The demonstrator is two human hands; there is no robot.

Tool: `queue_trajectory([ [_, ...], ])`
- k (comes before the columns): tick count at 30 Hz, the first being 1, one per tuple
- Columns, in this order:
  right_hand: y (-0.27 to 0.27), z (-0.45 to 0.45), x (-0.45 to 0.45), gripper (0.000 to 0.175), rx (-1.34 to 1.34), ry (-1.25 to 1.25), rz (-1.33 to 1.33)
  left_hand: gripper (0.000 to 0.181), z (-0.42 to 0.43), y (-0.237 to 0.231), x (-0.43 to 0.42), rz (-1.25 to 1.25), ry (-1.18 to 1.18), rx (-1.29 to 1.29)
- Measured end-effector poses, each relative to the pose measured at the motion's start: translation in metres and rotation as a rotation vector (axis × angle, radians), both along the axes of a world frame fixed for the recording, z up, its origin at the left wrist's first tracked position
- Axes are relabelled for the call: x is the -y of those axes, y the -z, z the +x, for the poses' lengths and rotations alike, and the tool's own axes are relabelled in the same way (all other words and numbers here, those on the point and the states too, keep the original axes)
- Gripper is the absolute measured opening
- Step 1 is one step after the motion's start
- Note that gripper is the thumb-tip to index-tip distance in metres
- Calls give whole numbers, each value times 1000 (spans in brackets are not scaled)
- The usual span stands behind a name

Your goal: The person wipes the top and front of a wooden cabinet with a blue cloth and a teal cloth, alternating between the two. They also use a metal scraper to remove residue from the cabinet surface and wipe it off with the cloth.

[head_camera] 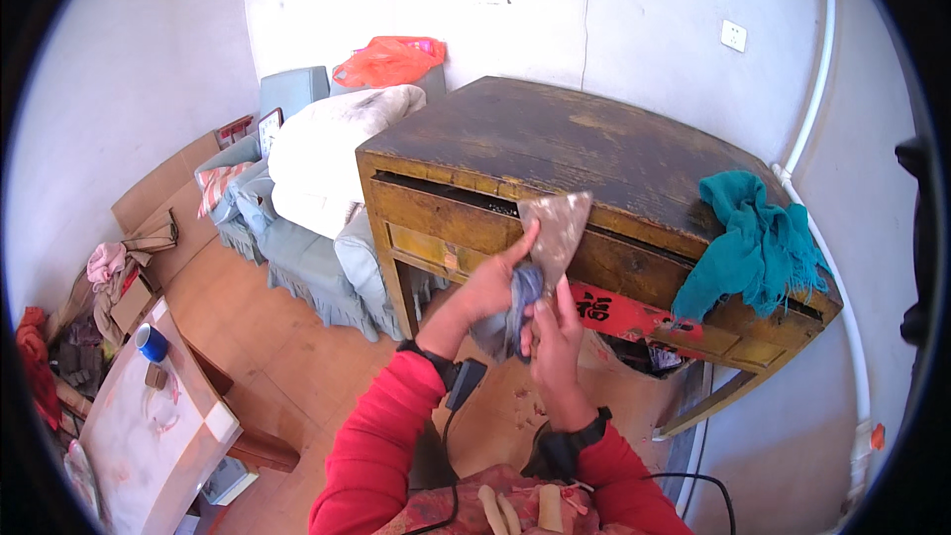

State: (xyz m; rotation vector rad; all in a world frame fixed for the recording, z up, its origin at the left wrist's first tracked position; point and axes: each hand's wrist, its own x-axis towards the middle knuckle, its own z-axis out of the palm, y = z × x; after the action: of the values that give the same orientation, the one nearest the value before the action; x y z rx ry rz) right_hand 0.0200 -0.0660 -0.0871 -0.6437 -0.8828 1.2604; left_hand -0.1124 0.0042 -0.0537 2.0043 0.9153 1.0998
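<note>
A putty knife (559, 234) with a broad, stained blade points up and away from me, in front of a worn wooden desk (587, 122). My left hand (494, 286) grips it from the left, the thumb along the blade's edge. A bluish-grey cloth (526, 288) is bunched around its lower part, and the handle is mostly hidden. From the right, my right hand (553, 345) holds the cloth and the knife's lower end, its fingertips close to the left hand. Behind the blade, the desk's drawer front (446, 215) stands slightly out, leaving a dark gap.
A teal fringed scarf (750, 245) hangs over the desk's right corner, near torn red paper (631, 316) bearing writing. Left are a pale blue sofa (304, 256) with a white quilt (319, 156) and a low table (148, 423) with a blue cup (151, 342). A black cable (447, 435) hangs by my left arm.
</note>
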Motion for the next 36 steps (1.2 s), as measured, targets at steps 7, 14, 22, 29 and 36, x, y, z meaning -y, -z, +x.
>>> queue_trajectory([
  [7, -6, 1, -4, 60, 29, -15, 22, 108, -3, -1, -5, -82, -20, 79],
  [14, -1, 3, 6, 59, 29, 18, 71, 109, 3, 1, -1, -77, 16, 70],
  [22, -5, 15, 0, 59, 104, -1, -3, 109, 7, 9, -5, 66, -44, 21],
  [29, 6, 19, 2, 60, 6, -5, -95, 108, 11, 9, 1, -43, -87, -65],
  [36, -8, 18, -10, 61, 45, -82, 150, 110, 10, -3, 0, -130, -61, 99],
])
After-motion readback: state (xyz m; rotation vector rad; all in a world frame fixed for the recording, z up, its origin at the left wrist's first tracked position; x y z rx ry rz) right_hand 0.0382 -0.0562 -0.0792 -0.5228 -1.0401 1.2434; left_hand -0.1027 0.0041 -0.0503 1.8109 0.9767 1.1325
